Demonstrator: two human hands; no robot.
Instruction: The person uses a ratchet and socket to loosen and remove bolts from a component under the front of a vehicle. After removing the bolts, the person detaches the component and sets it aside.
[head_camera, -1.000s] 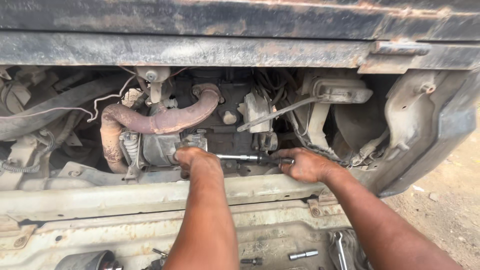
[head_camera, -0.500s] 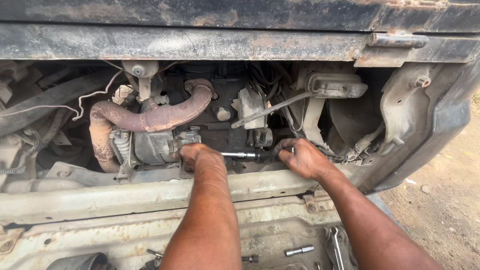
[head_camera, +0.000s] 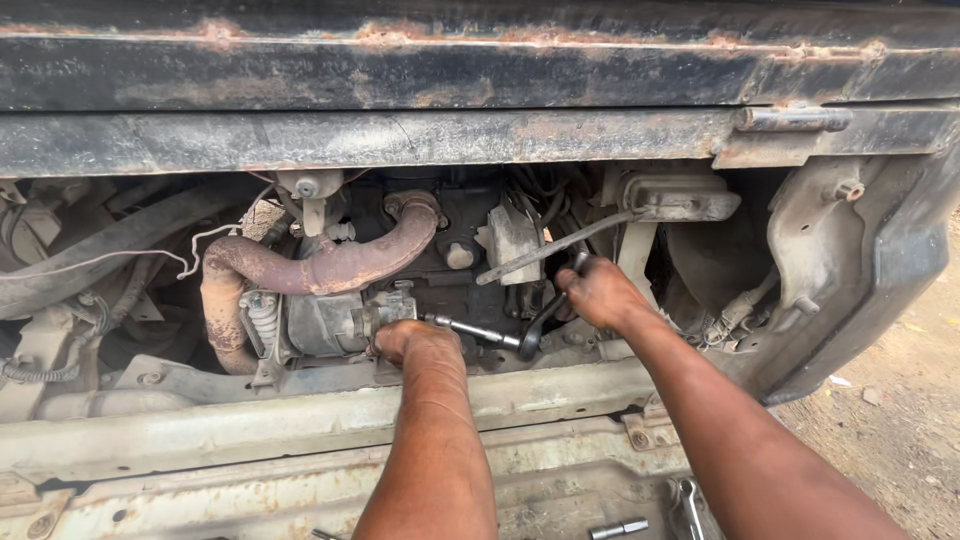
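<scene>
Head view, looking down into the open engine bay of a worn vehicle, below a rusted black steel crossbeam (head_camera: 480, 70).

Left hand (head_camera: 415, 340): clenched around the socket end of a slim chromed steel extension bar (head_camera: 478, 331), pressed against the grey cylindrical metal unit (head_camera: 325, 322) mounted low in the bay. The fingers are turned away from the camera, so the exact grip cannot be confirmed.

Right hand (head_camera: 597, 292): closed around the dark curved wrench handle (head_camera: 545, 318), which meets the right end of the extension bar. The bar lies almost level between the two hands, sloping slightly down to the right.

Surroundings: a rusty brown bent pipe (head_camera: 320, 268) runs just above the grey unit and curves down at its left side. A dusty flat metal strap (head_camera: 555, 248) slants upward to the right, just above the right hand. A pale dirt-coated front cross member (head_camera: 250, 425) lies across the frame beneath both forearms. A loose chromed socket piece (head_camera: 618, 528) rests on the lower panel, near the bottom edge. Bare dusty ground (head_camera: 900, 420) shows at the right.
</scene>
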